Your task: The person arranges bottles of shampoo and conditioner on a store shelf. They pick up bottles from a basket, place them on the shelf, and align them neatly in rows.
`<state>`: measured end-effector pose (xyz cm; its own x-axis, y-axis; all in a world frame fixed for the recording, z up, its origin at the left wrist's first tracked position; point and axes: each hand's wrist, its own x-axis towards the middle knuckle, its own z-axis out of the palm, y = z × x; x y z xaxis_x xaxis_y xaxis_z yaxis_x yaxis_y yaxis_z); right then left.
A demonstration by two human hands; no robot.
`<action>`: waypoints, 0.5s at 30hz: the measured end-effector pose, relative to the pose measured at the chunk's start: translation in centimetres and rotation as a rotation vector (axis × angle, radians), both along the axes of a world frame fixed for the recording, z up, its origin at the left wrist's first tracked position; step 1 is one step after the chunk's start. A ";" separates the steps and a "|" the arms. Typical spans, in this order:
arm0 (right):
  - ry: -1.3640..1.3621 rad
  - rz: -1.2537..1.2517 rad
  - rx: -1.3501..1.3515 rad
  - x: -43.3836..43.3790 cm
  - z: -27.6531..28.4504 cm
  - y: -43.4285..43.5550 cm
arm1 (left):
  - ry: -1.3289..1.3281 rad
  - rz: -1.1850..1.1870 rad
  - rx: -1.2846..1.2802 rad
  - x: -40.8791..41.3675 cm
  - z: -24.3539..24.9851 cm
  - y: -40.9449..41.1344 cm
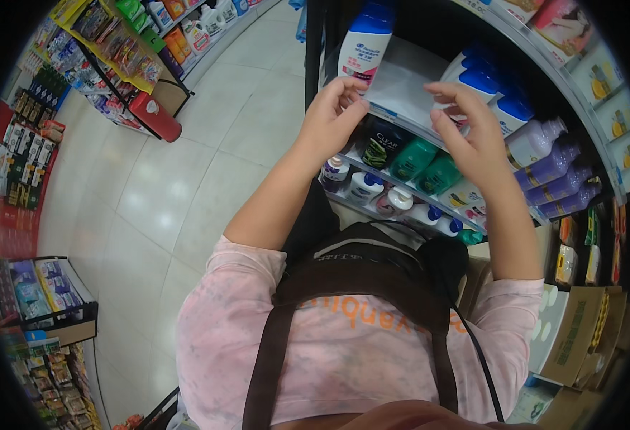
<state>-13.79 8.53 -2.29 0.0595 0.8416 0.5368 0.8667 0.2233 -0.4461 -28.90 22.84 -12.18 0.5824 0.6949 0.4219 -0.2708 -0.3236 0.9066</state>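
Note:
My left hand (341,110) is raised at the front edge of a shelf (409,78), thumb and fingers apart and slightly curled. Just behind its fingertips stands a white Head & Shoulders shampoo bottle (362,51) with a blue cap; whether they touch is unclear. Farther right, my right hand (468,129) hovers with its fingers spread and nothing between them. It partly hides several similar blue-capped bottles (479,78) grouped on the same shelf. A bare white stretch of shelf lies between the two groups. Lilac and purple bottles (546,183) line the shelf's right part.
Below, another shelf bears a black Clear bottle (380,146) and green bottles (414,160). Pump bottles (395,201) stand on the lowest one. Open cardboard cartons (573,336) sit at the right. Across the tiled floor (197,177) are a red fire extinguisher (156,115) and stocked racks.

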 end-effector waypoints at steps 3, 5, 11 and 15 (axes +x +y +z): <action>-0.211 -0.042 0.036 0.7 1.3 2.4 | 0.104 0.222 0.315 0.1 -0.1 1.7; -0.246 -0.052 0.029 1.7 1.6 4.4 | 0.075 0.374 0.430 0.7 0.1 2.3; -0.420 -0.098 -0.034 2.5 2.9 9.3 | 0.034 0.418 0.459 1.8 0.5 3.9; -0.417 -0.194 -0.110 2.3 3.1 11.8 | 0.112 0.412 0.483 2.7 -0.3 5.4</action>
<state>-11.44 20.37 0.77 0.0192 0.8893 0.4569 0.9980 0.0108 -0.0628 -26.21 28.25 -12.47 0.3668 0.6181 0.6953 0.0510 -0.7596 0.6483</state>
